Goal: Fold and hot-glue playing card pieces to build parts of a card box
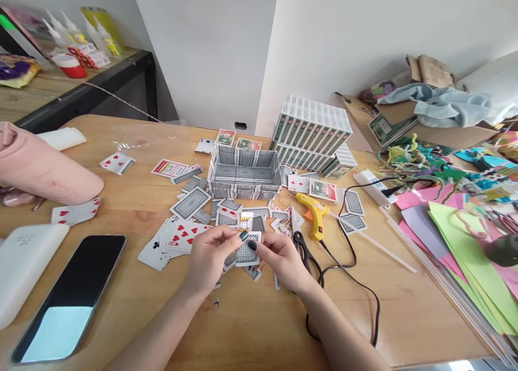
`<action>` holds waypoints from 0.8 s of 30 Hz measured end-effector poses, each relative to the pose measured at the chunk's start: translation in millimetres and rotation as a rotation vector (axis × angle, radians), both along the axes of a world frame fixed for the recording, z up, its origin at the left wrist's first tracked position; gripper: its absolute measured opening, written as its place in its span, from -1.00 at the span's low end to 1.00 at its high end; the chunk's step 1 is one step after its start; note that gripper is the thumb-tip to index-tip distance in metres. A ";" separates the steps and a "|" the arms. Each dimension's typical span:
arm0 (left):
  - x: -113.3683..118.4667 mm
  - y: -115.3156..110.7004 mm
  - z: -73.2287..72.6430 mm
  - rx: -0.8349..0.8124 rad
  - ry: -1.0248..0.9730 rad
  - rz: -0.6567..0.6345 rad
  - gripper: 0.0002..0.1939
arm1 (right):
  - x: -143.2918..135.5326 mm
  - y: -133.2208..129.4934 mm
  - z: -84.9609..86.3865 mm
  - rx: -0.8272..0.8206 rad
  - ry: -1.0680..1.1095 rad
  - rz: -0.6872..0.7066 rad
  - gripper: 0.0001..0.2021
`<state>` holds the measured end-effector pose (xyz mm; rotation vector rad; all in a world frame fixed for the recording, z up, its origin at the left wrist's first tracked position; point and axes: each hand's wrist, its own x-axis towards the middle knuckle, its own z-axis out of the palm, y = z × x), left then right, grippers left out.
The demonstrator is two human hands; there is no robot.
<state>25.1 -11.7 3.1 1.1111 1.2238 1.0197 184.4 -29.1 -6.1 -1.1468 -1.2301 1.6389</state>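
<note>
Between my two hands is a playing card (248,255), its grey patterned back facing up. My left hand (216,255) pinches its left side with thumb and fingers. On the opposite side, my right hand (281,257) grips the card the same way. Just beyond them stands an open box made of playing cards (245,190). Loose cards, some face up, such as the eight of hearts (184,233), lie around and under my hands. Black-handled scissors (303,249) rest by my right hand, beside a yellow glue gun (318,214).
Stacked card packs (311,128) stand behind the box. A black cable (356,276) loops across the right side near a white power strip (374,186). Coloured paper (465,252) covers the right edge. A phone (73,295) and a pink roll (48,166) lie at left.
</note>
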 end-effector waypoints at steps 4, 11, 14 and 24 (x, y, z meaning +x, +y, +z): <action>-1.0 3.3 4.1 0.013 0.057 -0.170 -0.76 | 2.5 1.5 4.2 0.026 -0.026 -0.060 -0.63; -5.3 3.9 9.6 0.044 0.103 -0.392 -0.63 | 4.8 1.3 4.4 -0.004 0.018 0.016 -0.65; -3.6 2.2 8.3 0.058 0.093 -0.359 -0.61 | 3.3 0.9 4.8 -0.033 0.059 0.020 -0.66; 4.4 -6.9 -1.7 0.125 0.117 -0.213 -0.67 | 1.4 1.3 2.9 -0.053 0.115 0.035 -0.65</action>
